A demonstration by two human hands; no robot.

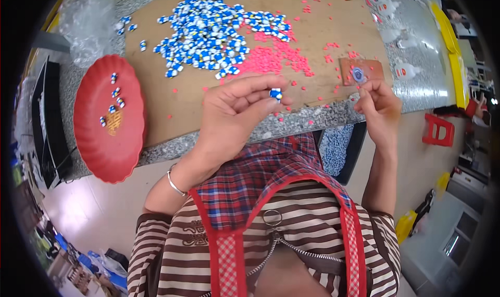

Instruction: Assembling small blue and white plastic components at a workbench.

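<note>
My left hand (234,112) pinches one small blue and white toy piece (275,94) between thumb and fingertips, just above the table's front edge. My right hand (377,107) is curled at the front edge of a small brown block (362,70) that carries a blue round part (358,74); whether it holds anything is hidden. A big heap of blue and white pieces (211,31) lies further back on the brown board (177,101), with a spread of small pink pieces (271,57) beside it.
A red plate (104,146) with a few blue and white pieces hangs over the table's left front edge. Crumpled clear plastic (88,21) lies at the back left. White bottles (403,70) stand on the speckled table at right. A red stool (438,130) is on the floor.
</note>
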